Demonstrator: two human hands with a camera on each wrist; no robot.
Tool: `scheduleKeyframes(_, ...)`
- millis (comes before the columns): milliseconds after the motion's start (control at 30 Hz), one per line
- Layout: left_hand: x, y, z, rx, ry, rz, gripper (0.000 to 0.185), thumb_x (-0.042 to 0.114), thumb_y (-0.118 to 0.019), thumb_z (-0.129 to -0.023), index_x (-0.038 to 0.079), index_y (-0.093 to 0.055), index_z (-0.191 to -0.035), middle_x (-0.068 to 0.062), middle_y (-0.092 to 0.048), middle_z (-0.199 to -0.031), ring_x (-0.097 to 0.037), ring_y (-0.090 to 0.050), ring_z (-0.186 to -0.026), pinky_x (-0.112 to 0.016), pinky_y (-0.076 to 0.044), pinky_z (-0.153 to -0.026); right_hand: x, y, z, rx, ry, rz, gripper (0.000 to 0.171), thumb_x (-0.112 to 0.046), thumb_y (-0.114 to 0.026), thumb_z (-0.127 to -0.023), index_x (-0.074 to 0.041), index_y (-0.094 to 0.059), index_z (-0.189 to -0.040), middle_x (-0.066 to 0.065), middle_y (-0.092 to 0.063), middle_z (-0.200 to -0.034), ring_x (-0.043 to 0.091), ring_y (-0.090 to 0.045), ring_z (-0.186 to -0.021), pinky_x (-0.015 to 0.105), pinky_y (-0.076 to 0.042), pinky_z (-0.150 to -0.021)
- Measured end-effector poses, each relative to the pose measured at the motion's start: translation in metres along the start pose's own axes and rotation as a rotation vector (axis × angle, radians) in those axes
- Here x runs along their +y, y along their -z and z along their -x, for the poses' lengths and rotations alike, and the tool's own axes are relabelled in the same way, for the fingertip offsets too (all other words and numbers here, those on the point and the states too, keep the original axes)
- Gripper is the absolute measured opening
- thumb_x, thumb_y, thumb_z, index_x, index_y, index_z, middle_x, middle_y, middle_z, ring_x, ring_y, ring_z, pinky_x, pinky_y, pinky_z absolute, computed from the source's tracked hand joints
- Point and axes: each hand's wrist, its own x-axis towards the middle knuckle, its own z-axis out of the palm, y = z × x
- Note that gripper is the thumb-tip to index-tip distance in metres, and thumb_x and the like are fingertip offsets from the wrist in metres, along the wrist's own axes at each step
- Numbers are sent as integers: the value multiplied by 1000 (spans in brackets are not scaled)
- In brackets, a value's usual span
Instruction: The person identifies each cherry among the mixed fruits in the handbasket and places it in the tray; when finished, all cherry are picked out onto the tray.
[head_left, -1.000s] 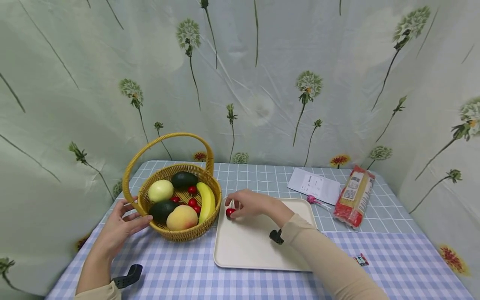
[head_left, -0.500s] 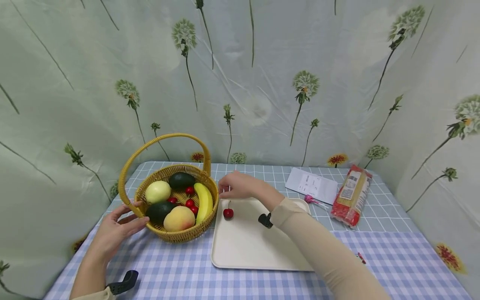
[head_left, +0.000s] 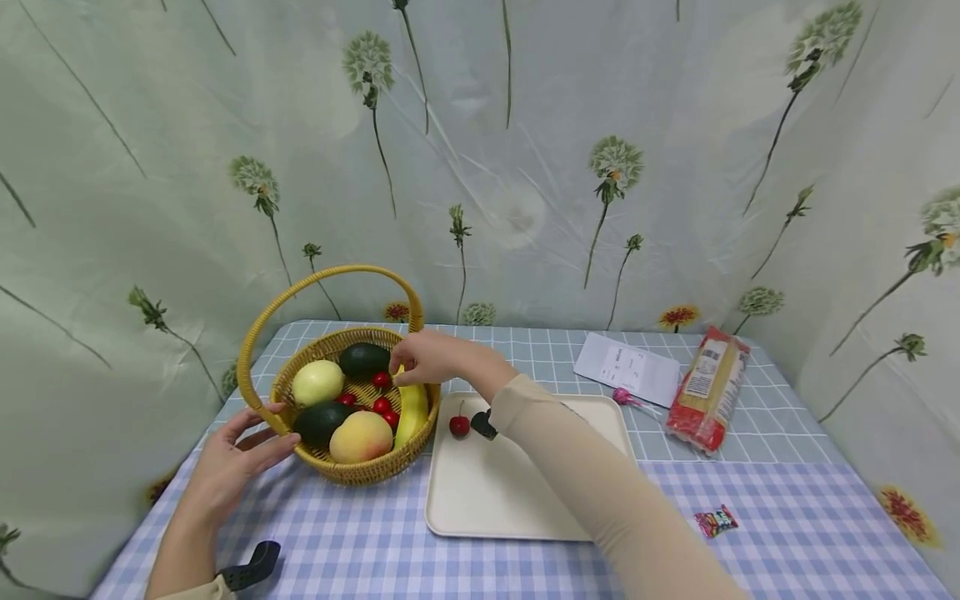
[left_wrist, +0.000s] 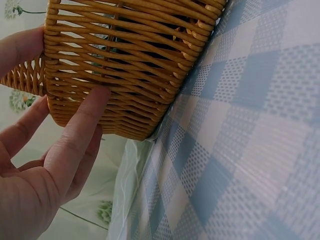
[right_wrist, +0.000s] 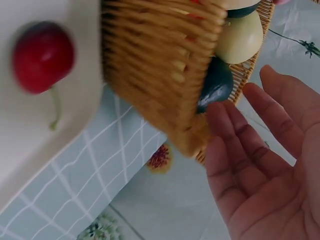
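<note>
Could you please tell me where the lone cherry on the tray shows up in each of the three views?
Head: the cherry lies at the tray's near-left corner, beside the basket.
Left wrist: not in it; only the basket wall and the left hand.
Right wrist: upper left, on the tray.
Shared landmark: the wicker basket.

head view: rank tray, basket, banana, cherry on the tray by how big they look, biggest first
1. tray, though the arm covers part of it
2. basket, close behind if its handle counts
3. banana
4. cherry
</note>
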Motion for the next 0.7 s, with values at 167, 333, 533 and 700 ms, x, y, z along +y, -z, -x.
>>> scheduleKeyframes(167,-1,0,0,12,-15,-12,57,20,-85,-95,22,-58,-145,9,-49,-138,12,-61,-107,-20,-61,-85,-9,2,-18,-62,-37,-10,35,-26,-67,-108,-11,-71,-139,6,-72,-136,19,-67,-122,29,-55,-102)
scheduleKeyframes(333,-3,0,0,10,-34,12,53,18,-85,-94,24,-61,-141,18,-51,-132,10,-61,-110,-20,-61,-85,-12,1,-32,-102,-102,-19,37,-23,-66,-109,-13,-68,-145,6,-68,-146,22,-63,-136,30,-53,-110)
scheduleKeyframes(533,-1,-1,0,23,-30,-11,53,20,-85,-95,23,-60,-142,21,-50,-134,9,-57,-113,-20,-59,-85,-15,-2,-42,-120,-181,-5,39,-23,-66,-109,-16,-67,-147,3,-62,-153,18,-60,-137,31,-51,-111)
scheduleKeyframes(700,0,-1,1,25,-45,-6,54,19,-85,-95,19,-60,-143,20,-50,-134,10,-57,-113,-20,-60,-85,-19,-5,-46,-135,-240,-14,39,-23,-66,-108,-21,-66,-148,1,-61,-155,15,-60,-130,32,-53,-105)
